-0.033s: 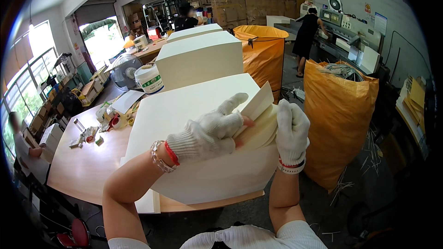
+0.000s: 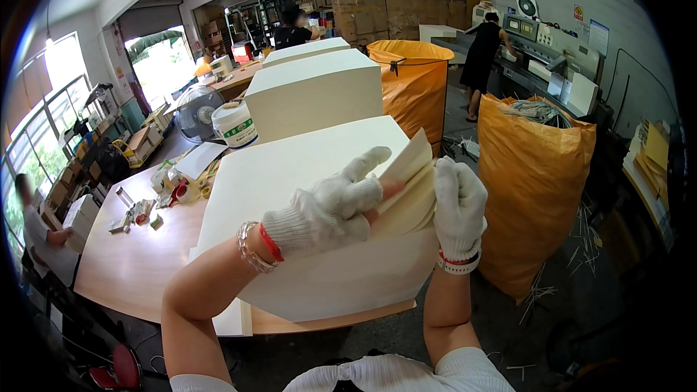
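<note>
Tabletop paper stack (image 2: 305,196): lifted sheets (image 2: 410,189) between both hands' fingers (image 2: 363,167).

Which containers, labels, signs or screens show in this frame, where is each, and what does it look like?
Tub: on the table behind the paper stack, round, white, green label band.
Tape roll: left on the table, small, red core.
Cartons: stacked at the back wall, brown.
Sacks: right of the table, tall, orange, stuffed.
Wall sign: right wall above the cutter, white and blue sheet.
Small sign: beside it, red and yellow.

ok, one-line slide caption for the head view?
White-gloved left hand and right hand lift corner sheets off a tall cream paper stack on a wooden table.
</note>
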A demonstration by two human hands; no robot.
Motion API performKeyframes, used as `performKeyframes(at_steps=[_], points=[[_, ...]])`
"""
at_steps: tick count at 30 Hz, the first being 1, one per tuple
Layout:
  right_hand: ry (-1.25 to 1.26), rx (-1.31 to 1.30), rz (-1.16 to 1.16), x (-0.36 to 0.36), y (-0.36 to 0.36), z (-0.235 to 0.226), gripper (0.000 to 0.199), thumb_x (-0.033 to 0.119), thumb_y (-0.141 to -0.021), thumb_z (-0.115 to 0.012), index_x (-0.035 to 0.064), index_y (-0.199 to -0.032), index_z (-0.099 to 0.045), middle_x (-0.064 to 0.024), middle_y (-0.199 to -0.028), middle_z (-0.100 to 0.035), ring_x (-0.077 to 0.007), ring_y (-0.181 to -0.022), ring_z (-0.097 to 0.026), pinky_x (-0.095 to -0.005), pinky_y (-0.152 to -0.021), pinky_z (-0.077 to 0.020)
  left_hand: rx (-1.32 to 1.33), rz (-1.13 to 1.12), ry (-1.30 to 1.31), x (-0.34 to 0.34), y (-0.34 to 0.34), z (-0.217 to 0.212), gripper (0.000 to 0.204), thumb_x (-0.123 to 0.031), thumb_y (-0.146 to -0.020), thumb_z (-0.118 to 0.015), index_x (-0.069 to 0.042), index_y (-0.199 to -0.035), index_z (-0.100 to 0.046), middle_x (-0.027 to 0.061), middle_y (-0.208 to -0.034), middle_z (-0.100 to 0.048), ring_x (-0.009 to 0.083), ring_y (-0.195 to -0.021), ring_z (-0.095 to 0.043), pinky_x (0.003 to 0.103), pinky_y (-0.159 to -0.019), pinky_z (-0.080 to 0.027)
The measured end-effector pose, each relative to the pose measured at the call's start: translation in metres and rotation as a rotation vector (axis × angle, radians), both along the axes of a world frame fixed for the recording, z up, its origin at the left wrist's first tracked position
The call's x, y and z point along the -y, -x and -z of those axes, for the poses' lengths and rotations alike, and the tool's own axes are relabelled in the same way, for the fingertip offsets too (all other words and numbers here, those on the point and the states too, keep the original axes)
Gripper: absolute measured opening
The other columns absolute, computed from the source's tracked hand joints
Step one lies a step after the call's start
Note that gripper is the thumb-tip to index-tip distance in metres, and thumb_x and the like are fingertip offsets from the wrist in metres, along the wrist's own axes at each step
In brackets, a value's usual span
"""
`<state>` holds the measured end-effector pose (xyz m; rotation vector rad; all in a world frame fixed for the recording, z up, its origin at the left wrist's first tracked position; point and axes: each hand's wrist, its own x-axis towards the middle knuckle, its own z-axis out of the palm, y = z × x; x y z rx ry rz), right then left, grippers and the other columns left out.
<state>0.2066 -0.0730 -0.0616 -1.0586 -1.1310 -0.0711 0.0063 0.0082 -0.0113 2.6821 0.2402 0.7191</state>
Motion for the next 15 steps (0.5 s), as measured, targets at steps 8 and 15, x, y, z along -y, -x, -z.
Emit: performKeyframes(at_steps=[8,15], points=[[0.034,-0.052,0.029,0.002,0.002,-0.001,0.034,0.012,-0.099,-0.058,-0.0047,-0.069,-0.054,-0.0125,-0.059,-0.048,-0.0192,-0.054,-0.047,-0.0363,-0.081,-0.0526,-0.082,0.008,0.465,0.012,-0.004,-0.016,0.026,0.007,-0.076,-0.071,0.0,-0.099,-0.064,0.0224,-0.148,-0.043,0.0228,-0.099,-0.061,0.03,-0.081,-0.051],[0.038,-0.041,0.03,0.002,0.001,0.001,0.033,0.013,-0.099,-0.059,-0.0048,-0.071,-0.056,-0.013,-0.061,-0.051,-0.0195,-0.056,-0.049,-0.0387,-0.083,-0.0529,-0.036,-0.028,0.152,0.009,0.0,-0.007,0.031,0.002,-0.074,-0.077,-0.002,-0.102,-0.066,0.0212,-0.148,-0.044,0.021,-0.098,-0.061,0.032,-0.08,-0.051]])
